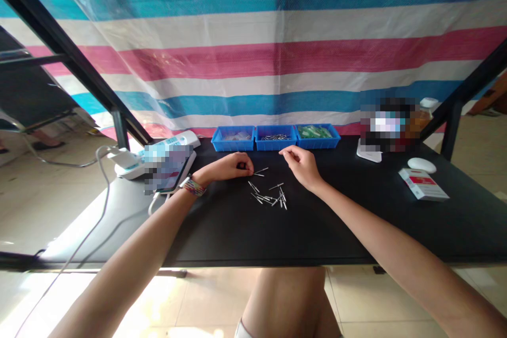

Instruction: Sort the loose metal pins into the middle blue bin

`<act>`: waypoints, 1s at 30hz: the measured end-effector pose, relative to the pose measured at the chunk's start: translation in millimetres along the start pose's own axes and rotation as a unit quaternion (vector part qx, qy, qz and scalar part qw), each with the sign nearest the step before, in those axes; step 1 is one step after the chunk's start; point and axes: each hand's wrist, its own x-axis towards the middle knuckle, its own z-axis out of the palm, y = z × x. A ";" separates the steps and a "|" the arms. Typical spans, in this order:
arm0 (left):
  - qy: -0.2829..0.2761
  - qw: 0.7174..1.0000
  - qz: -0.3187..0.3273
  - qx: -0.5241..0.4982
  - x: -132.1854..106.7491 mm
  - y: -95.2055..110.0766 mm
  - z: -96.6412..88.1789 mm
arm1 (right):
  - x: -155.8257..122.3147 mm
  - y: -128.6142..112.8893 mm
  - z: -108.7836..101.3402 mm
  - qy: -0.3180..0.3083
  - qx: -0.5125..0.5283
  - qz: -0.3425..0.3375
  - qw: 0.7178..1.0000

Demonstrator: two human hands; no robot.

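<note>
My left hand (232, 167) rests low over the black table, left of the middle, with its fingers closed. From its fingertips a pair of blind rivets (260, 171) fans out to the right. My right hand (301, 165) is in a pinch just in front of the bins; whether anything small is between its fingertips I cannot make out. Between and nearer than both hands lies a loose scatter of silvery blind rivets (268, 198). Behind them stand three blue bins in a row: one with clear plastic bags (233, 145), one with metal rivets (276, 146), one with green packets (317, 140).
On the left are a power strip (186, 139) with a white cable and a phone (170, 169). At right sit a small white and red box (423, 185), a white mouse (422, 165) and a bottle (428, 108). A striped tarp (237, 58) hangs behind the table (237, 237).
</note>
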 end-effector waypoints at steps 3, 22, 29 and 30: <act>0.002 1.000 -0.018 -0.010 0.7 -1.1 0.7 | -1.1 -1.9 0.4 -0.028 0.015 0.007 0.999; 0.101 0.989 0.021 -0.107 6.9 17.1 23.0 | -7.4 -15.6 7.3 -0.095 0.119 0.002 0.988; 0.140 0.984 0.015 -0.107 5.7 22.5 23.9 | -7.6 -13.1 8.2 -0.101 0.146 0.037 0.983; 0.145 0.983 0.016 -0.111 5.4 24.2 23.9 | -7.3 -13.3 8.2 -0.099 0.153 0.047 0.982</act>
